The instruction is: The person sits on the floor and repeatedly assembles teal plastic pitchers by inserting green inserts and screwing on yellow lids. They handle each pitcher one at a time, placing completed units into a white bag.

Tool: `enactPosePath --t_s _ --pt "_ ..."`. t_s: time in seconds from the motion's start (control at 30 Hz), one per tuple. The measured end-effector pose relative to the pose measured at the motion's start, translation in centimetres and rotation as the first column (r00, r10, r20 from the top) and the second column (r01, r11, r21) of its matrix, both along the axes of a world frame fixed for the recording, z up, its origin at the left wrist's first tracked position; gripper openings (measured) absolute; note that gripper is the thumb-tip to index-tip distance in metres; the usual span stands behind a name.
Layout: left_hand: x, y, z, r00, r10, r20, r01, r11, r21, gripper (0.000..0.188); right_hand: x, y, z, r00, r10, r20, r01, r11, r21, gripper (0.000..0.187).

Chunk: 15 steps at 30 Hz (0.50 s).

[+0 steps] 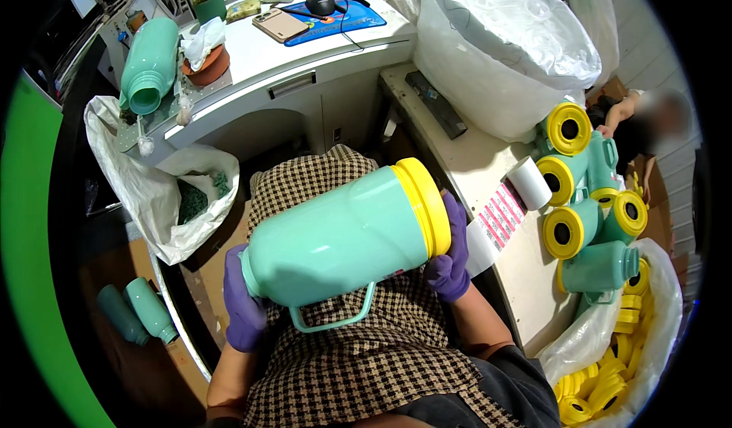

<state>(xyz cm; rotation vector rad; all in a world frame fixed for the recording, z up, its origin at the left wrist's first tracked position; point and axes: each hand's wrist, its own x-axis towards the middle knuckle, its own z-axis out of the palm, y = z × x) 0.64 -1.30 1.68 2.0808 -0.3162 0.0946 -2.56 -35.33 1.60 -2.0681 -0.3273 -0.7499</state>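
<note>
A large mint-green plastic jug body lies sideways over my lap, its loop handle toward me. Around its right end sits a yellow ring-shaped cap. My left hand, in a purple glove, is closed against the narrow left end of the jug. My right hand, also gloved in purple, grips the yellow end, fingers bent around its edge. Both hands hold the jug between them. Beneath it is a checked apron. The inside of the jug is hidden.
On the right bench are several similar jugs and a label roll. Below them stands a bag of yellow caps. A big white bag stands behind. Left is an open white sack. Another person is at far right.
</note>
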Motion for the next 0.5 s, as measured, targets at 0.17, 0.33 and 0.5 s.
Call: enactPosePath --t_s 0.17,0.33,0.5 --pt "0.2 -1.2 0.9 0.999 0.045 0.001 -0.045 0.997 -0.055 0.045 -0.6 -0.2 0.2 0.997 -0.045 0.066 0.048 0.998 -0.038 0.079" --pt "-1.1 -1.7 -0.8 0.994 0.102 0.048 -0.101 0.994 -0.028 0.036 -0.9 0.4 1.0 0.994 -0.036 -0.098 0.057 0.974 0.22 0.072" --pt "0.0 1.4 -0.2 0.957 0.215 -0.194 -0.277 0.874 -0.399 0.036 -1.7 0.2 1.4 0.939 0.262 -0.221 -0.125 0.863 0.489 0.095"
